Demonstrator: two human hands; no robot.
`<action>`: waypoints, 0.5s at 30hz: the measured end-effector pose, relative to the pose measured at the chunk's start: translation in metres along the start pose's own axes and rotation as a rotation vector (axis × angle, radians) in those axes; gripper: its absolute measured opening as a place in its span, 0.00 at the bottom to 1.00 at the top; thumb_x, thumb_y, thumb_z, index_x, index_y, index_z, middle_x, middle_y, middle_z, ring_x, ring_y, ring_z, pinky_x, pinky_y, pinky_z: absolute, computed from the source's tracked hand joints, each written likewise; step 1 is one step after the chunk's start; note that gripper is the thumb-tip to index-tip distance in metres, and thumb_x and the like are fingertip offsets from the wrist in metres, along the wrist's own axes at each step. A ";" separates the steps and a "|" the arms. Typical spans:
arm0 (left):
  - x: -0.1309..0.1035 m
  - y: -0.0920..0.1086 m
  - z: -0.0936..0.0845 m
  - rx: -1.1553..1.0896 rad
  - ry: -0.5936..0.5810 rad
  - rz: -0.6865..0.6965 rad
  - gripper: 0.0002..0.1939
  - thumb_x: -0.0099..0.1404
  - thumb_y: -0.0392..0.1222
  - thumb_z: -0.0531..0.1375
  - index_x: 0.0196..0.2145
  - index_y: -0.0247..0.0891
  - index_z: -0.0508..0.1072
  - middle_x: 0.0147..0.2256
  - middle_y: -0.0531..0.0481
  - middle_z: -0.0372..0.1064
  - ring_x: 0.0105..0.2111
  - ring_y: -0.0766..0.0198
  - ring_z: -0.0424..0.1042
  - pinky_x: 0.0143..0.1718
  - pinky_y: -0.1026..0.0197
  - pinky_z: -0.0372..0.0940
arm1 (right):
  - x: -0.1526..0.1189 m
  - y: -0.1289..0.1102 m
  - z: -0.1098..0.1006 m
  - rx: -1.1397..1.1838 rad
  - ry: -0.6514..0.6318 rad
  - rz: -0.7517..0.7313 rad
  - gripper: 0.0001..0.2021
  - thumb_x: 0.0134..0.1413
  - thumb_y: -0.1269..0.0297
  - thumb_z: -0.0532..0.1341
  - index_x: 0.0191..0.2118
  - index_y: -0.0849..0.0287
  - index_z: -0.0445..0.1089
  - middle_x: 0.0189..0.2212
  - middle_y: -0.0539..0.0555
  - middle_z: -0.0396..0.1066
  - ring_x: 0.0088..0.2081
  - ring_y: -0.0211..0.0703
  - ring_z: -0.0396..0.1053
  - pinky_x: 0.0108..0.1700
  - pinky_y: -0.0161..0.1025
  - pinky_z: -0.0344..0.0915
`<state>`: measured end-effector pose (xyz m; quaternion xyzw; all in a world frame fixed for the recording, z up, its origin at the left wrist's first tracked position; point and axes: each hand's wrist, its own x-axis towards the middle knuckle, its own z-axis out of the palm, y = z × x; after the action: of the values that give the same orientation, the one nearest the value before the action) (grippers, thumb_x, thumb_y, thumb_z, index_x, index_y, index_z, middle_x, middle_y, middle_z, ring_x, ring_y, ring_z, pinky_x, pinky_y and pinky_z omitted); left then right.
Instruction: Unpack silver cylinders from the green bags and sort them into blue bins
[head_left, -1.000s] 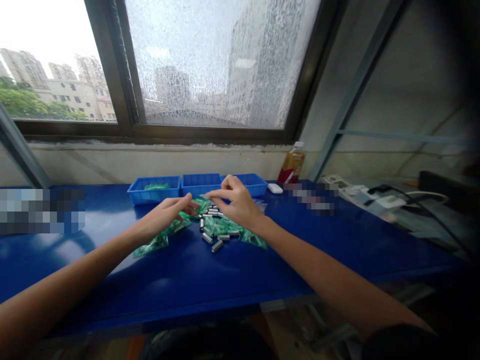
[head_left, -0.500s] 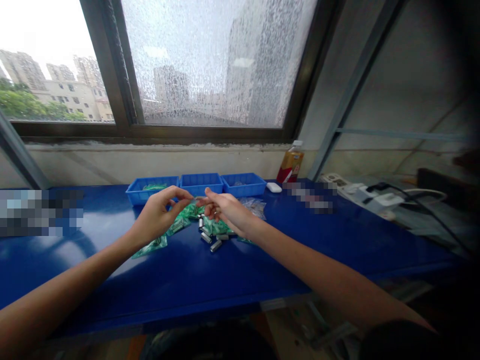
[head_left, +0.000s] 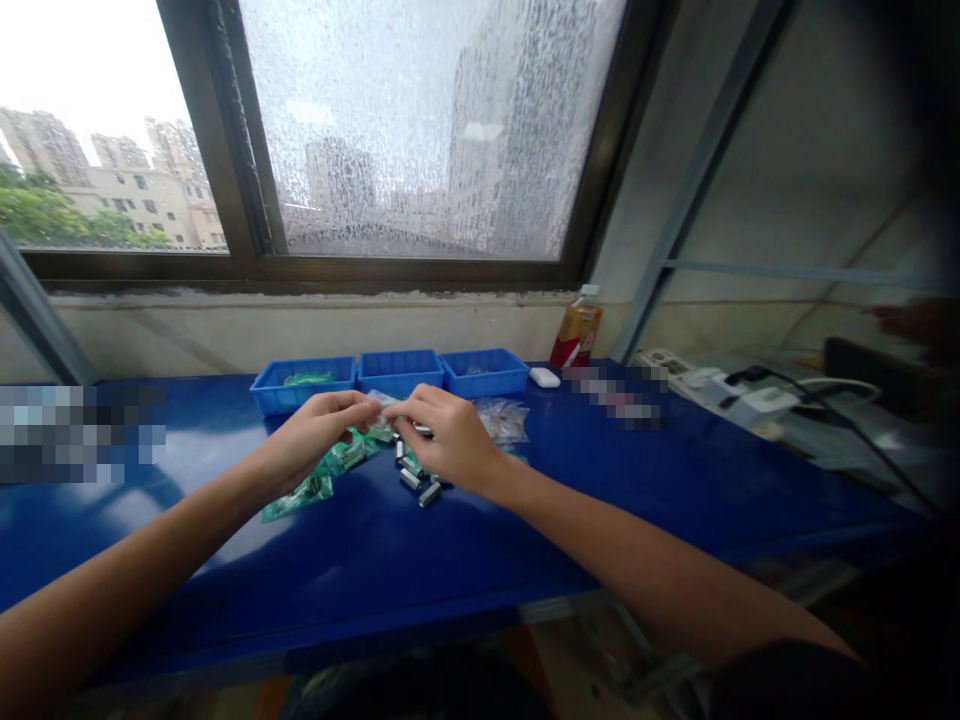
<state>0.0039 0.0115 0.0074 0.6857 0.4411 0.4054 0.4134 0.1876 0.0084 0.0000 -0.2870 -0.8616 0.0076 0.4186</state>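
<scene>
My left hand [head_left: 319, 430] pinches the left side of a small clear plastic bag [head_left: 385, 399]. Close against it, my right hand [head_left: 448, 435] has thumb and forefinger closed at the bag's right side. What lies inside the bag is too small to make out. Just below the hands are several short silver metal cylinders [head_left: 410, 479], loose on the table. Green plastic packets [head_left: 351, 452] with similar pieces in them spread to the left, partly under my left hand. A heap of clear bags [head_left: 506, 418] lies behind my right wrist.
Three blue trays [head_left: 400, 384] stand in a row at the back of the blue table [head_left: 360, 570]; the left one [head_left: 264, 400] has green packets in it. Farther right are a white case [head_left: 544, 377], a drink bottle [head_left: 577, 328] and a power strip with cables [head_left: 739, 393].
My right hand has turned over, palm now downward, and its fingers have closed at the clear bag. The bag shows more plainly between both hands. My left hand has shifted slightly.
</scene>
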 end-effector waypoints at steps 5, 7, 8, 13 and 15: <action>-0.001 0.003 -0.003 0.199 0.132 0.220 0.12 0.60 0.47 0.56 0.32 0.35 0.70 0.29 0.50 0.68 0.29 0.65 0.65 0.31 0.64 0.58 | 0.001 0.002 0.006 0.408 -0.069 0.377 0.16 0.45 0.67 0.61 0.41 0.59 0.57 0.27 0.47 0.63 0.26 0.34 0.62 0.29 0.32 0.60; -0.003 0.004 -0.004 0.425 0.145 0.377 0.10 0.60 0.45 0.55 0.33 0.37 0.72 0.31 0.48 0.70 0.32 0.62 0.66 0.33 0.62 0.59 | 0.001 0.005 0.007 0.485 -0.151 0.474 0.18 0.45 0.63 0.61 0.41 0.59 0.55 0.23 0.44 0.62 0.23 0.33 0.61 0.25 0.31 0.58; -0.003 0.003 -0.004 0.537 0.134 0.479 0.09 0.61 0.43 0.55 0.33 0.38 0.72 0.31 0.48 0.70 0.33 0.62 0.65 0.34 0.61 0.59 | 0.001 0.007 0.007 0.453 -0.191 0.477 0.16 0.45 0.62 0.61 0.39 0.59 0.56 0.22 0.44 0.61 0.22 0.33 0.61 0.25 0.31 0.56; -0.008 0.001 -0.001 0.795 0.011 0.845 0.09 0.63 0.35 0.53 0.37 0.40 0.73 0.33 0.47 0.70 0.34 0.62 0.63 0.37 0.59 0.59 | -0.001 0.001 -0.001 0.017 -0.294 0.240 0.05 0.46 0.64 0.60 0.29 0.59 0.64 0.21 0.47 0.63 0.23 0.33 0.59 0.26 0.31 0.50; -0.011 0.002 0.002 0.807 -0.022 0.878 0.10 0.63 0.34 0.53 0.39 0.41 0.72 0.34 0.47 0.70 0.34 0.62 0.63 0.37 0.59 0.59 | -0.001 -0.004 -0.003 -0.090 -0.309 0.195 0.05 0.48 0.63 0.58 0.28 0.59 0.66 0.22 0.48 0.66 0.24 0.35 0.61 0.26 0.32 0.49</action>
<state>0.0030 0.0007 0.0065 0.9109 0.2313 0.3316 -0.0818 0.1889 0.0038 0.0021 -0.3829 -0.8833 0.0536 0.2653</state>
